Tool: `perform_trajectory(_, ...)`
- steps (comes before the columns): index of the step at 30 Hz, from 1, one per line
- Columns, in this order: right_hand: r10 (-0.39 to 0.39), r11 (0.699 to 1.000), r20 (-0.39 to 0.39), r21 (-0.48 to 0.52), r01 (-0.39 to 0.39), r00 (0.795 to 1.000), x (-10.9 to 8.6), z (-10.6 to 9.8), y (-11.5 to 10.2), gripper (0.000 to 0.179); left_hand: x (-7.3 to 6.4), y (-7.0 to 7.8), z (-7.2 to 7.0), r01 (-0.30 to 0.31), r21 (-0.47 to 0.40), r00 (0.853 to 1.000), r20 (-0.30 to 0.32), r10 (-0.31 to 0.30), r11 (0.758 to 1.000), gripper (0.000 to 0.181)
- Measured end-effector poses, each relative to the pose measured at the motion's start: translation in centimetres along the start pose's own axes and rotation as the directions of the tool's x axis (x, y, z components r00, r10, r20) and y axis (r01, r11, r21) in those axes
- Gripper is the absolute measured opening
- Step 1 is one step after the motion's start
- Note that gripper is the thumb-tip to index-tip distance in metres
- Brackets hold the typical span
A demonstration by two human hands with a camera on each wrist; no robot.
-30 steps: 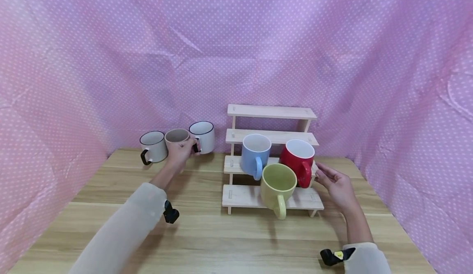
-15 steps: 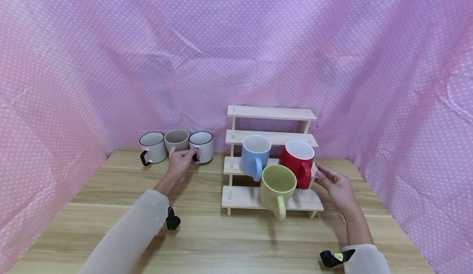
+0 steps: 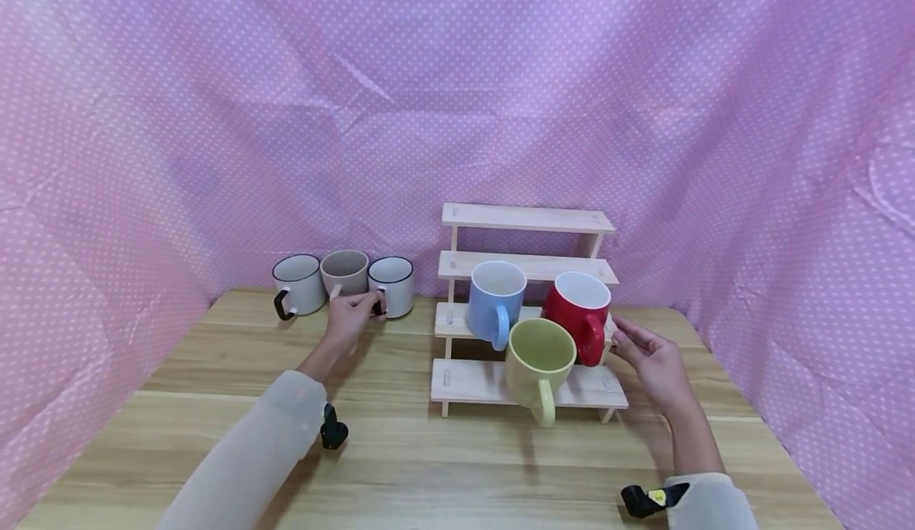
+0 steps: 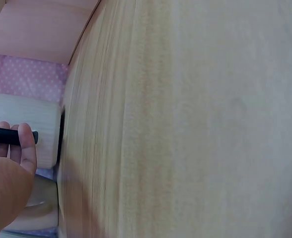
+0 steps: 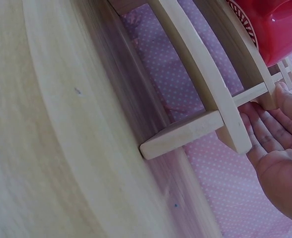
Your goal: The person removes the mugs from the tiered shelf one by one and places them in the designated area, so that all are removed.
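Observation:
My left hand point(image 3: 348, 317) grips the black handle point(image 4: 4, 135) of a white mug with a dark rim point(image 3: 400, 292), which stands upright on the table at the back left. Close on its left is a taupe mug point(image 3: 345, 282), partly hidden by this hand. My right hand point(image 3: 659, 365) pinches the right end of a stepped wooden rack point(image 3: 465, 381), thumb above and fingers beneath a step. A red mug point(image 3: 569, 317) and a light blue mug point(image 3: 492, 307) sit on the rack's second step from the bottom. In front, a green mug point(image 3: 525, 375) stands on the lowest step.
Another white mug with a black handle point(image 3: 303, 290) stands left of the taupe one. The rack's two upper steps rise behind the blue and red mugs. A pink dotted cloth point(image 3: 457, 77) hangs behind and beside the wooden table point(image 3: 429, 474).
My left hand has lowered the white mug beside the taupe mug, mostly in the first half second; it still holds the handle. The right hand has kept its place on the rack.

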State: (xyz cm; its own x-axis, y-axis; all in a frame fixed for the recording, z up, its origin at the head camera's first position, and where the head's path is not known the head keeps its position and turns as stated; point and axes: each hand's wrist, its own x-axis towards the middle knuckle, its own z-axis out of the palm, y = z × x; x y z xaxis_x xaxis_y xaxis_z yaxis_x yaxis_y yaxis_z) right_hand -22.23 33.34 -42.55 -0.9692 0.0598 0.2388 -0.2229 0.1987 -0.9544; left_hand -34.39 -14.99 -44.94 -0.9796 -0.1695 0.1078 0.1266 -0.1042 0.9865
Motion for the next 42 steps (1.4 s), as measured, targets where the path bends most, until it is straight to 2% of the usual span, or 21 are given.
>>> perform_trajectory(4, -0.007, 1.0, 0.001, 0.007, 0.007, 1.0, 0.0, -0.1, 0.0, 0.056, -0.2, -0.1, 0.2, 0.021, -0.012, 1.0, 0.016, -0.021, 1.0, 0.025)
perform_trajectory(10, -0.018, 1.0, 0.006, 0.007, 0.018, 1.0, 0.1, -0.1, 0.2, 0.054, -0.7, -0.3, 0.6, 0.033, 0.018, 0.997, 0.071, -0.034, 0.999, 0.023)
perform_trajectory(16, -0.017, 1.0, 0.005, -0.013, 0.017, 1.0, 0.1, -0.2, 0.3, 0.053, -0.9, -0.3, 0.8, 0.048, 0.013, 0.996, 0.068, -0.049, 0.999, 0.024)
perform_trajectory(23, -0.017, 1.0, 0.009, 0.001, 0.017, 1.0, 0.1, -0.1, 0.2, 0.055, -1.0, -0.2, 0.3, 0.076, -0.001, 0.993, 0.091, -0.075, 0.997, 0.03)
perform_trajectory(30, -0.018, 1.0, 0.008, 0.017, 0.018, 1.0, 0.0, -0.1, 0.2, 0.056, -1.1, -0.1, -0.3, 0.113, -0.028, 0.981, 0.163, -0.107, 0.993, 0.035)
perform_trajectory(33, -0.022, 0.999, 0.008, 0.024, 0.021, 1.0, 0.0, -0.1, 0.3, 0.056, -1.0, -0.1, -0.4, 0.112, -0.012, 0.98, 0.167, -0.109, 0.994, 0.037)
perform_trajectory(39, -0.023, 0.999, 0.007, 0.038, 0.023, 1.0, 0.0, -0.1, 0.4, 0.056, -1.2, 0.6, -0.7, 0.104, 0.11, 0.978, 0.169, -0.121, 0.989, 0.038)
perform_trajectory(42, -0.019, 0.999, 0.008, 0.03, 0.019, 1.0, 0.1, -0.1, 0.4, 0.056, -1.3, 1.3, -0.9, 0.063, 0.227, 0.986, 0.135, -0.096, 0.972, 0.036)
